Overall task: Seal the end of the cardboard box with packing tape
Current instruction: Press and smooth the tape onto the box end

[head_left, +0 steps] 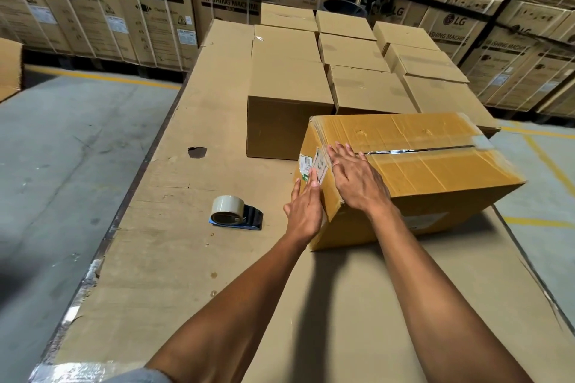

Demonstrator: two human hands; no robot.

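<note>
We see a long counter [193, 121] covered in flat brown cardboard sheeting, with a small dark hole [197, 152] torn in it toward the left. On it lies a tape dispenser [236, 213] with a roll of tan tape, just left of the yellowish cardboard box [435, 171] resting near the front right. Behind that, plain brown boxes [348, 71] stand in close rows.

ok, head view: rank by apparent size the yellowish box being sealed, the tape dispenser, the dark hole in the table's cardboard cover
1. Yellowish box, by far the largest; both hands press on its near end.
2. Tape dispenser.
3. Dark hole, smallest; it lies farther from the camera than the dispenser, so the gap may be overstated.
</note>
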